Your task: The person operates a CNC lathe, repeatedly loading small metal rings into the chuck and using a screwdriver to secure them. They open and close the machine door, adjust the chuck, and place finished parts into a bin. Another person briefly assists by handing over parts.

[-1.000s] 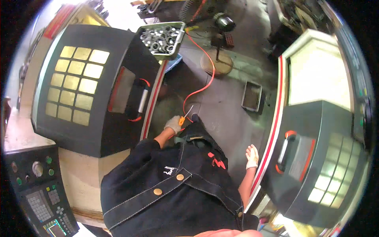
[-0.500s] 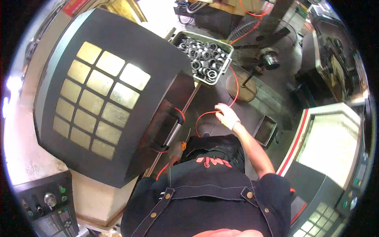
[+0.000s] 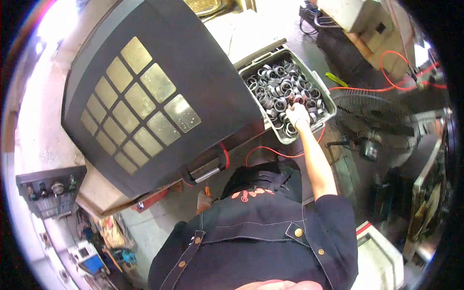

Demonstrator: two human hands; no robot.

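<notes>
A green-grey plastic bin [image 3: 330,107] is full of short, thick-walled metal rings [image 3: 278,72], some dark, some shiny. My right hand [image 3: 298,116], in a pale glove, reaches over the bin's near side, its fingers curled against a metal ring [image 3: 298,100] on top of the pile. My left hand [image 3: 204,199] is low beside my body, gloved and partly hidden by my dark apron. Its fingers are closed round a small orange tool [image 3: 207,191], of which only a bit shows.
On the left stands a large machine with a dark windowed door [image 3: 159,116] and a bar handle [image 3: 208,175]. A red hose [image 3: 275,151] loops below the bin. To the right are a black fan [image 3: 377,116] and a white machine panel [image 3: 379,261]. A control panel [image 3: 50,188] sits lower left.
My view has turned to the right. My right hand has gone from open air beside the hose to the rings in the bin. The left hand stays low with the orange tool.
</notes>
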